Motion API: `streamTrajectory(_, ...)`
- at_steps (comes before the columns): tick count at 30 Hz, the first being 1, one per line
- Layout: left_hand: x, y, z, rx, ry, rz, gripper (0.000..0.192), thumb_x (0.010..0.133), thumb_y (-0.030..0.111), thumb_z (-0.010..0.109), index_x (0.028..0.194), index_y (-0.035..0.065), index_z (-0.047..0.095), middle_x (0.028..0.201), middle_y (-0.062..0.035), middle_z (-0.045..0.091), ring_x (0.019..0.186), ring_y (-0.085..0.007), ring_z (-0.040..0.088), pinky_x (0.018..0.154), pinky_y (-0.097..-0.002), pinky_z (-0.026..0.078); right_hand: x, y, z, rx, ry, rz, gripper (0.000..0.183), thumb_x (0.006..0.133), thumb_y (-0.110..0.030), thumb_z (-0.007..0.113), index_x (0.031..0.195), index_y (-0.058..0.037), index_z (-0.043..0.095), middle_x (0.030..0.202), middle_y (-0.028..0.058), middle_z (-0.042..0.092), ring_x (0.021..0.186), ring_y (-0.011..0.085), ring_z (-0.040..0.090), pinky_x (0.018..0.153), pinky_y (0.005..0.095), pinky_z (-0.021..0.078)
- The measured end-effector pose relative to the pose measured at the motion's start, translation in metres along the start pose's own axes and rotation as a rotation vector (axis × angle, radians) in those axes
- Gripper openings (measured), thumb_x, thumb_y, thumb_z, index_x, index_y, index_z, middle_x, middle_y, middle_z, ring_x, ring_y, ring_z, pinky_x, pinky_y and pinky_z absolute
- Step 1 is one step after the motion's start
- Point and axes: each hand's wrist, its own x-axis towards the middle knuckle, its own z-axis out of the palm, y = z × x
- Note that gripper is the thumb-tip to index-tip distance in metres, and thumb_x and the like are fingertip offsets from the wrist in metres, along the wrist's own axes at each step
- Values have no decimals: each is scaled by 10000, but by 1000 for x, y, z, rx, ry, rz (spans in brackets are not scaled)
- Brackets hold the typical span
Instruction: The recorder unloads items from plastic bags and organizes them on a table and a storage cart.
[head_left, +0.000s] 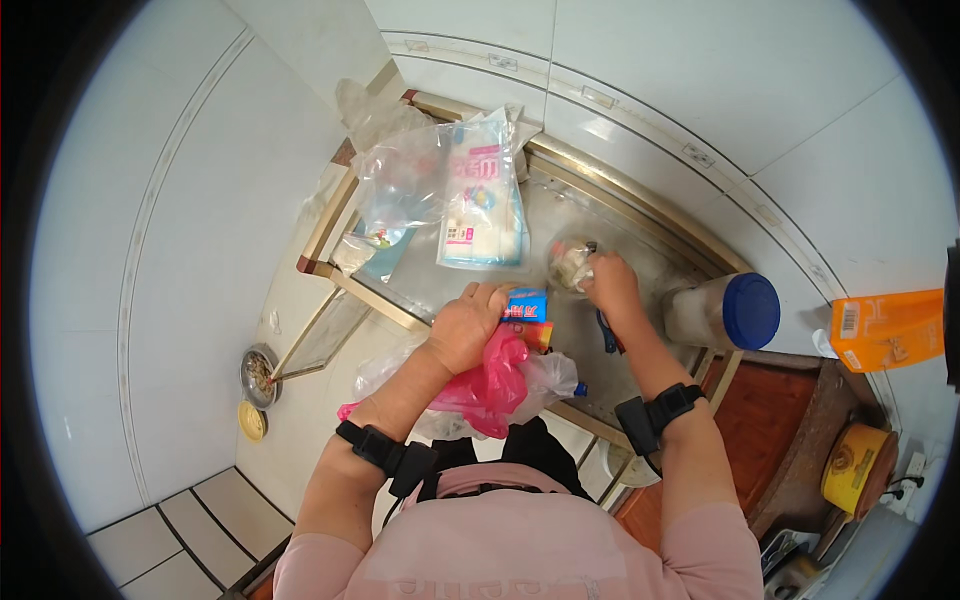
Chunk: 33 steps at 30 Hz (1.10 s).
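Note:
My left hand (466, 324) is curled over the left end of a small blue box (527, 305) that bears writing. Beneath that box a red and yellow packet (537, 335) shows. A pink plastic bag (499, 379) lies below my left wrist, on clear plastic bags (553, 373). My right hand (613, 281) is closed at the right side of a clear round container (568, 264) with whitish contents; its fingertips are partly hidden. Under my right wrist lies a dark blue handled tool (604, 331), mostly covered by the arm.
The metal-framed glass tabletop (480, 289) holds a printed plastic package (484, 199) and crumpled clear bags (401, 169). To the right stands a jar with a blue lid (751, 311). An orange pouch (885, 330) is at the wall. A metal bowl (260, 375) sits on the floor at left.

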Motion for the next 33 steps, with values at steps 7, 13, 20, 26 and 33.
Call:
streamTrajectory(7, -4, 1, 0, 10, -10, -22, 454, 667, 103, 602, 1085, 32, 442, 967, -129, 510, 882, -299, 531, 667, -370, 502, -9, -3, -12, 8, 95, -87, 272, 666, -182, 734, 868, -38, 623, 929, 195, 588, 857, 344, 609, 770, 407, 503)
streamTrajectory(13, -4, -1, 3, 23, -1, -21, 440, 672, 115, 603, 1075, 37, 443, 955, -122, 507, 876, -294, 533, 649, -367, 507, 2, 7, -4, 3, 15, -122, 289, 650, -122, 647, 928, -47, 624, 906, 192, 592, 860, 382, 581, 780, 428, 480)
streamTrajectory(20, -3, 1, 3, 43, -12, -26, 409, 678, 121, 605, 1044, 37, 441, 956, -122, 503, 879, -294, 534, 651, -367, 509, 11, 39, -5, 522, 295, -180, 234, 731, -47, 509, 913, -54, 656, 887, 225, 619, 799, 346, 607, 778, 375, 487)
streamTrajectory(26, -3, -1, 3, 34, -13, -36, 412, 673, 124, 612, 1037, 35, 439, 968, -124, 504, 884, -295, 535, 659, -365, 510, 18, 43, -34, 1014, 190, 17, 244, 783, -62, 457, 929, -47, 652, 823, 170, 636, 686, 262, 615, 697, 325, 488)
streamTrajectory(33, -2, 0, 5, 27, -14, -26, 414, 660, 132, 631, 1016, 35, 441, 979, -128, 501, 891, -295, 535, 662, -364, 509, 7, 13, -49, 197, 89, -78, 232, 777, -206, 569, 991, -160, 646, 831, 112, 659, 733, 274, 634, 661, 371, 497)
